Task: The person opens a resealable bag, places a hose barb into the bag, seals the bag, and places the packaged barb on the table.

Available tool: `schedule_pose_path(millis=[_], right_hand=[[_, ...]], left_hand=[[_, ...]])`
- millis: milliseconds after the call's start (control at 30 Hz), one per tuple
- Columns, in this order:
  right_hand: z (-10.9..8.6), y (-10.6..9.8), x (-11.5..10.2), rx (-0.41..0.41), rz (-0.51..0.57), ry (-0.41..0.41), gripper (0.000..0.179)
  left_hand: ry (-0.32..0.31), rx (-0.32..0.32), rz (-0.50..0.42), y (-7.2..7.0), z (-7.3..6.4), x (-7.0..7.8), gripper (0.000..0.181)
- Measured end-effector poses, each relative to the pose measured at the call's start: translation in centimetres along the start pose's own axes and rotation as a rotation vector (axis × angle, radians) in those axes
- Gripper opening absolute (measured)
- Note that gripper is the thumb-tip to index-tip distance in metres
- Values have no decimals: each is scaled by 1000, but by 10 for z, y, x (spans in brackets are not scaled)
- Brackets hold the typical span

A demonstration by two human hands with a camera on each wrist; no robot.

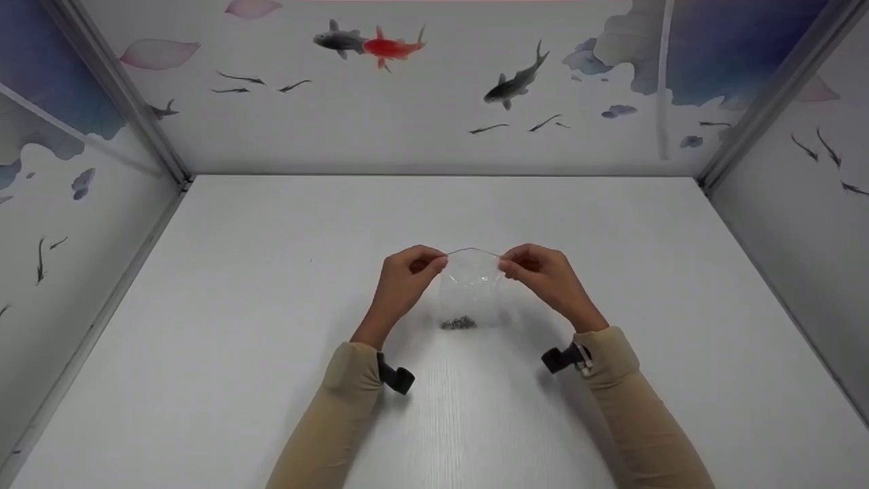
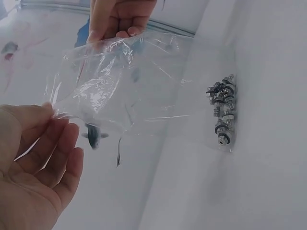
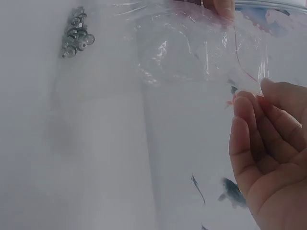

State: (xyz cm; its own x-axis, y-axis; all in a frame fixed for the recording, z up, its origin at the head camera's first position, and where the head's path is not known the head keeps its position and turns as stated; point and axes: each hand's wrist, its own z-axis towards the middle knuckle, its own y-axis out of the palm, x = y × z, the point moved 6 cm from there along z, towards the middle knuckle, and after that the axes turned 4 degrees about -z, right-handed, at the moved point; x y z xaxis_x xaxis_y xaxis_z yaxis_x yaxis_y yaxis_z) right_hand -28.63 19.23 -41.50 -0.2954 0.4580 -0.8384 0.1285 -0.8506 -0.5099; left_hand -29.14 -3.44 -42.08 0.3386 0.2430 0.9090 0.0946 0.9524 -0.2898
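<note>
A clear plastic bag (image 1: 468, 292) hangs between my two hands, its top edge stretched slightly bowed. My left hand (image 1: 411, 275) pinches one top corner between thumb and index finger. At the opposite corner my right hand (image 1: 543, 275) pinches the same edge. Small metal fittings with dark rings, like screws (image 2: 223, 108), lie heaped along the bottom of the bag. The right wrist view shows this pile of screws (image 3: 76, 33) at the upper left. A red line (image 3: 236, 43) runs near the bag's mouth. Whether the mouth is sealed I cannot tell.
Beneath the bag is a white tabletop (image 1: 237, 305). A back wall (image 1: 434, 122) printed with fish and leaves rises behind it, with matching side panels (image 1: 102, 224) in metal frames. Black cameras (image 1: 400, 380) sit at both wrists.
</note>
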Motion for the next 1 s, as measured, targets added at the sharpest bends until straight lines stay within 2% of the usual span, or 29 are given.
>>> schedule_pose_path(millis=[167, 333, 600, 833, 1000], right_hand=[[-1, -2, -6, -3, -61, -34, 21], [1, -2, -2, 20, -69, -58, 20], [0, 1, 1, 29, -82, -45, 18], [0, 2, 2, 21, -72, -23, 18], [0, 3, -1, 20, -60, -50, 16]], left_hand=[[36, 12, 34, 1, 0, 4, 18], [68, 29, 69, 3, 0, 5, 17], [110, 34, 115, 7, 0, 6, 14], [67, -5, 63, 11, 1, 3, 12], [15, -56, 20, 16, 0, 2, 12]])
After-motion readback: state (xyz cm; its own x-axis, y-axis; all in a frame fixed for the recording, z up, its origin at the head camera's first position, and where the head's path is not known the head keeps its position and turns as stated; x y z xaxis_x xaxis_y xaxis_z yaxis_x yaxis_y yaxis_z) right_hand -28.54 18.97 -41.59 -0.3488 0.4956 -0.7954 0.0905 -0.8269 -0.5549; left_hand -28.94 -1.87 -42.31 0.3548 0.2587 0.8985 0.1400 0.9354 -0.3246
